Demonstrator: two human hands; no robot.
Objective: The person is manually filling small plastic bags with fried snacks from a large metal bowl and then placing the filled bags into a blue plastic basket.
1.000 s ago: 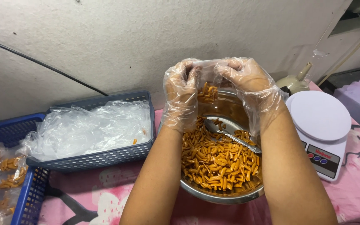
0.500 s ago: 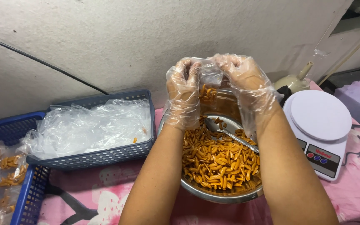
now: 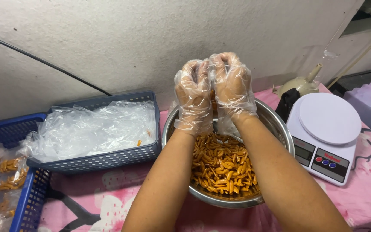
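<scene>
I see left hand and right hand clenched together on small snack bag, directly above steel bowl far rim.

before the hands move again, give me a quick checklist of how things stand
1. Left hand in clear plastic glove: ok.
2. Right hand gloved too: ok.
3. Both hands raised together over the round steel bowl: ok.
4. What the closed fingers pinch: cannot tell, partly hidden.
5. Orange stick snacks sit inside the bowl: ok.
6. White digital scale platform bare: ok.
</scene>
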